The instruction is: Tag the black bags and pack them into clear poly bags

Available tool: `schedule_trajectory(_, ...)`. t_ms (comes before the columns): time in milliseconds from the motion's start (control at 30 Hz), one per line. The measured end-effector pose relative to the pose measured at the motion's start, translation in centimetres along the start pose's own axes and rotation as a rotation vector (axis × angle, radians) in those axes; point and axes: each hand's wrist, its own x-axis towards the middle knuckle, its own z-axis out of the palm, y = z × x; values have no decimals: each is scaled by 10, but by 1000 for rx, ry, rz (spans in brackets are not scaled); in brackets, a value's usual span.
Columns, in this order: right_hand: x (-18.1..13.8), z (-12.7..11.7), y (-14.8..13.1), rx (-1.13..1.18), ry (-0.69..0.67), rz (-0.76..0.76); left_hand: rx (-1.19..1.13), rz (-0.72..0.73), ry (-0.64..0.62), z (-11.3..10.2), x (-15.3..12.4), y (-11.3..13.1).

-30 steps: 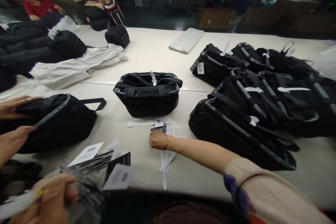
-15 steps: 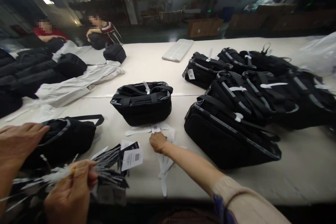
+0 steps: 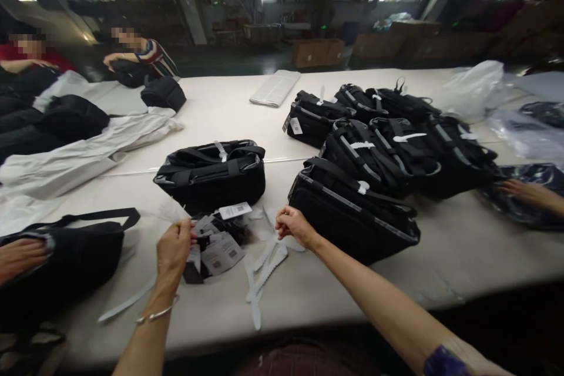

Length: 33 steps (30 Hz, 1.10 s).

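Observation:
My left hand [image 3: 174, 247] is closed on a bundle of black and white hang tags [image 3: 218, 244] with thin strings, held low over the table just in front of a black bag [image 3: 211, 176]. My right hand [image 3: 293, 226] is curled shut beside it, over a scatter of white paper strips [image 3: 264, 258]. Whether its fingers pinch anything is hidden. That hand sits close to the front corner of a large black bag [image 3: 352, 217].
Several more black bags [image 3: 388, 135] are piled at the right. Another person's hand [image 3: 20, 255] rests on a black bag [image 3: 74, 247] at the left; a further hand [image 3: 529, 194] reaches in at the right. White cloth [image 3: 88, 147] and two seated people are at the far left.
My left hand has brought the tag bundle up from the near left edge to the table in front of the black bag. My right hand has shifted slightly right and curled up.

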Motion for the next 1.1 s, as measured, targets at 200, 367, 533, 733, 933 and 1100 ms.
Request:
schedule_trajectory(200, -32, -14, -19, 182, 49, -7, 306, 227, 37, 10, -24, 31)
schedule_trajectory(367, -62, -14, -33, 257, 74, -20, 108, 749, 42, 37, -80, 60)
schedule_trajectory(533, -97, -15, -48, 308, 92, -156, -232, 738, -870, 102, -133, 78)
schedule_trajectory(733, -125, -41, -62, 299, 307, -241, -323, 477, -1298, 132, -150, 67)
schedule_trajectory(933, -122, -55, -70, 344, 363, -227, -459, 659, -925, 146, -92, 97)
schedule_trajectory(1100, -99, -57, -76, -234, 596, -334, -216, 920, -359, 173, -51, 144)
